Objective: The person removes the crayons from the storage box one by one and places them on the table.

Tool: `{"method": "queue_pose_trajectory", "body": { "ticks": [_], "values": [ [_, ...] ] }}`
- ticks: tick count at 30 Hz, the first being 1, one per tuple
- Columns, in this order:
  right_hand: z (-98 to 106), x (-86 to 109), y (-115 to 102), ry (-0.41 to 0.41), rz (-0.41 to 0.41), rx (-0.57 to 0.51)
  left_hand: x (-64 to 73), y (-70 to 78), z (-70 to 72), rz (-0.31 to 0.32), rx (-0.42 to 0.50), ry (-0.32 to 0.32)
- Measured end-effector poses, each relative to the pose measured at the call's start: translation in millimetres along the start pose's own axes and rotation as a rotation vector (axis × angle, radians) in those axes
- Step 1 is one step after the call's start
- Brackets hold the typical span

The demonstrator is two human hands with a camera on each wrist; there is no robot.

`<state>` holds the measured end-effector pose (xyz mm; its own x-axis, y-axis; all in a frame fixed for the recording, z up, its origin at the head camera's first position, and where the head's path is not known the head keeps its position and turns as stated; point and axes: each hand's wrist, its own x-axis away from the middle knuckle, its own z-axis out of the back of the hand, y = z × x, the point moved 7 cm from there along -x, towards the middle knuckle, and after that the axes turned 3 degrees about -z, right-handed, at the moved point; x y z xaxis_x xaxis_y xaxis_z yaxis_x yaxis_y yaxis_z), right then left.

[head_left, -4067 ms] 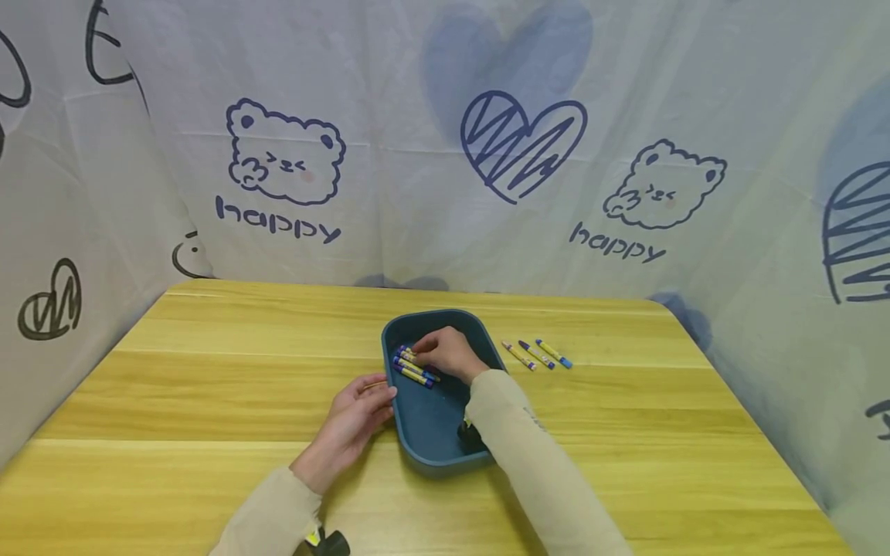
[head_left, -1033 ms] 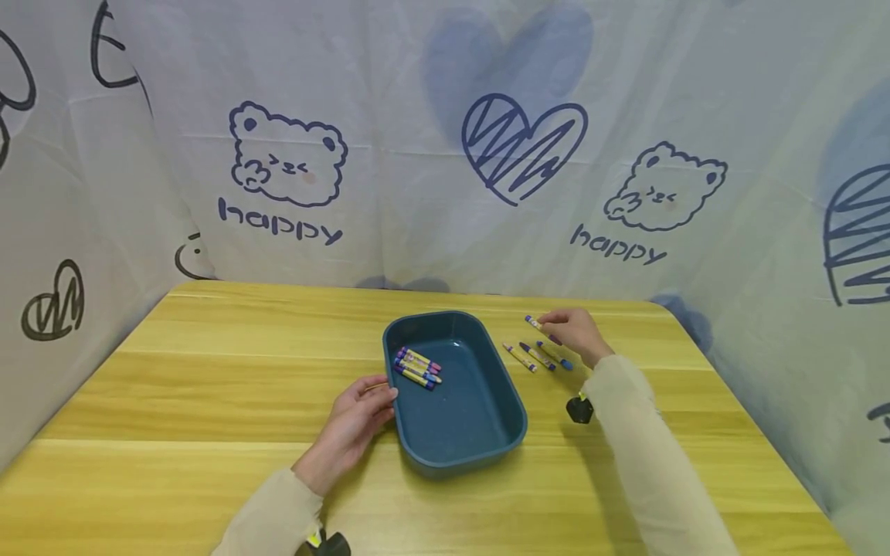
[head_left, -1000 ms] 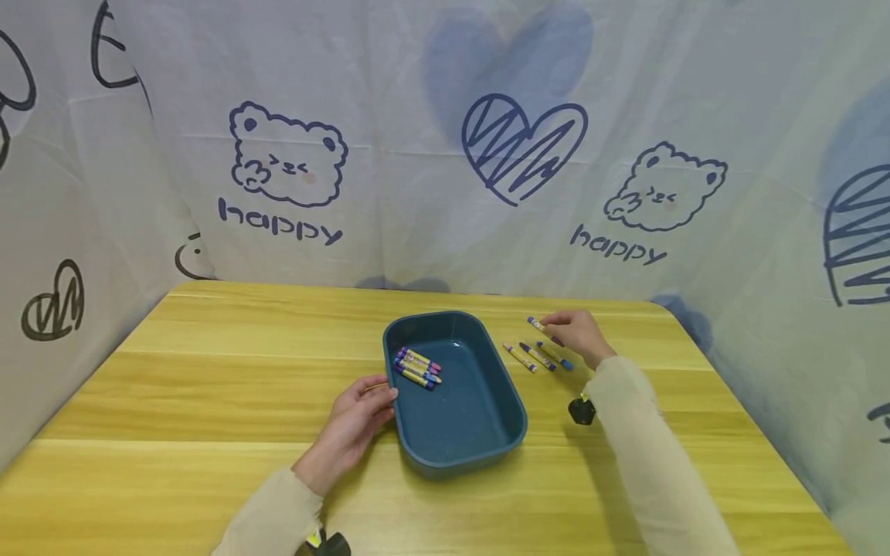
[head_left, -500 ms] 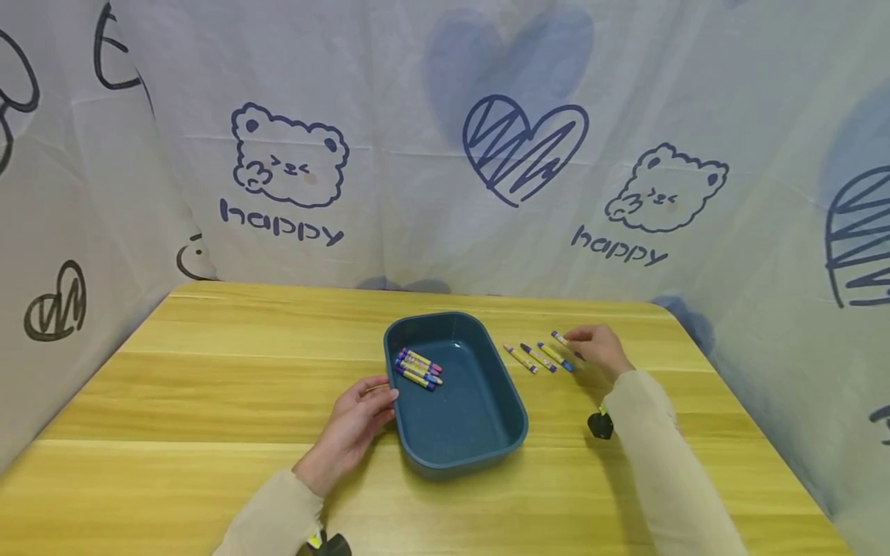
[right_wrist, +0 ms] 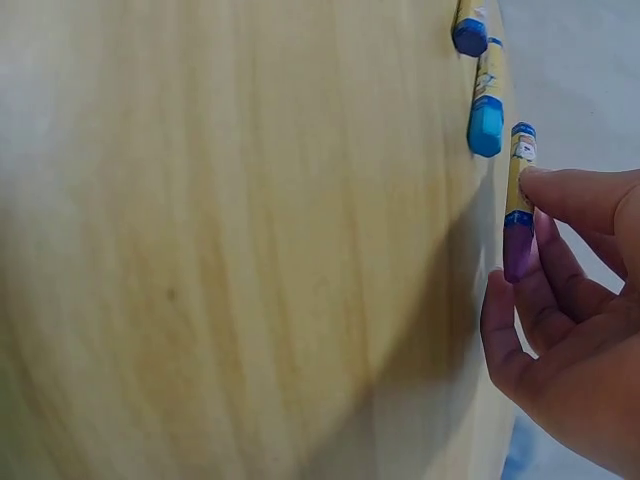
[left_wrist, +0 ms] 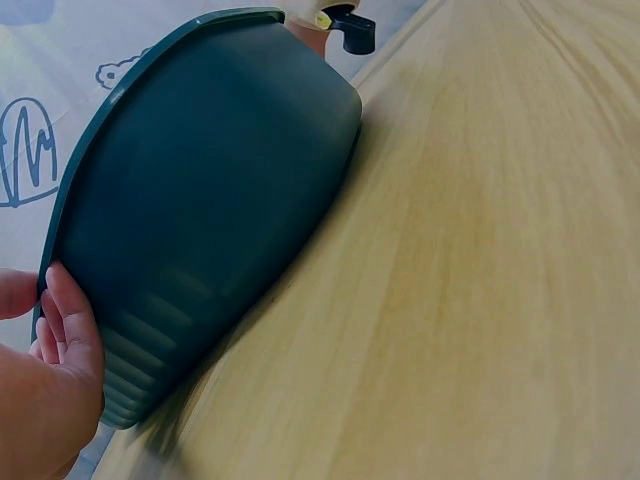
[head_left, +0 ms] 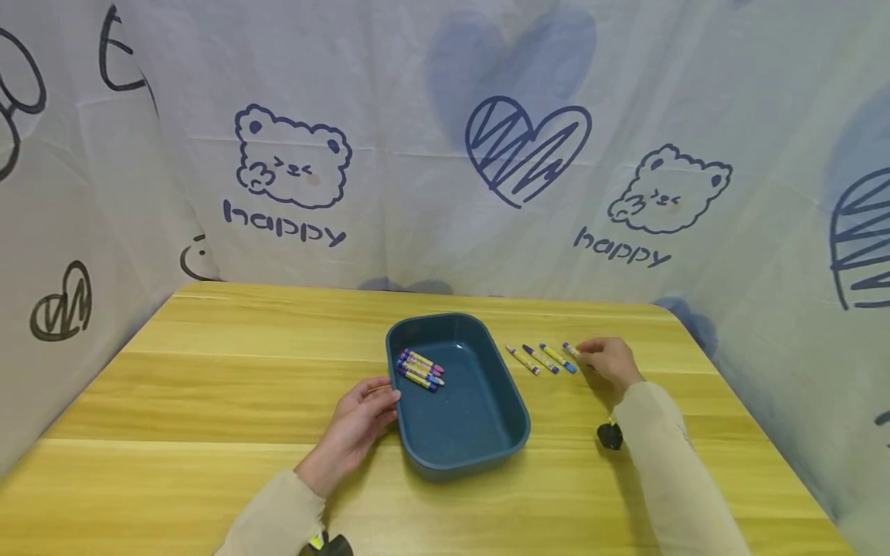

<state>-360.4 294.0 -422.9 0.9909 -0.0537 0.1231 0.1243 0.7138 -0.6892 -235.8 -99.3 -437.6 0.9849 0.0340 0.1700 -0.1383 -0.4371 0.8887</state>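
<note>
My right hand (head_left: pixel 612 361) pinches a purple crayon (right_wrist: pixel 518 200) with a yellow wrapper between thumb and fingers, at the right end of a row of crayons on the table. That row has a pink crayon (head_left: pixel 522 360), a dark purple crayon (head_left: pixel 541 359) and a blue crayon (head_left: pixel 558 358). Whether the pinched crayon touches the table, I cannot tell. On the left, my left hand (head_left: pixel 353 423) grips the side of a dark teal bin (head_left: pixel 459 425), thumb at the rim and fingers against the outer wall (left_wrist: pixel 210 170). Several crayons (head_left: pixel 420 372) lie together inside the bin, near its left wall.
The wooden table (head_left: pixel 229 371) stretches to both sides of the bin. Behind it hangs a pale printed cloth (head_left: pixel 403 177), which also covers the left and right sides. A small black wrist device (head_left: pixel 610 436) hangs under the right sleeve.
My right hand was inside the bin at first. It then held a crayon above the row on the table, and has since moved right and nearer. The left hand kept its grip.
</note>
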Motion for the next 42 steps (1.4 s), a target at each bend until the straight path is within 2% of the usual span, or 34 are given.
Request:
{"method": "queue_pose_trajectory", "body": {
  "ticks": [9,18,31,35,39,42],
  "values": [
    [-1.7,2.7,1.8,0.017,-0.027,-0.044,1.3,-0.1,0.5,-0.004,-0.009,-0.001],
    [-3.8,0.3,4.0,0.041,-0.003,-0.013,0.9,-0.5,0.6,-0.003,-0.013,0.001],
    [-0.4,-2.0,3.3,-0.035,-0.031,-0.069,1.2,-0.1,0.1,-0.011,-0.001,0.002],
    [6.2,0.0,-6.0,-0.064,-0.032,-0.082,1.0,-0.2,0.5,-0.012,0.002,0.002],
    [15.2,-1.0,-24.9,-0.044,0.019,-0.033,0.5,-0.9,0.9,-0.004,0.003,0.001],
    [19.7,-2.0,-41.4,-0.043,0.042,-0.062,0.8,-0.9,0.7,-0.002,-0.002,-0.003]
  ]
}}
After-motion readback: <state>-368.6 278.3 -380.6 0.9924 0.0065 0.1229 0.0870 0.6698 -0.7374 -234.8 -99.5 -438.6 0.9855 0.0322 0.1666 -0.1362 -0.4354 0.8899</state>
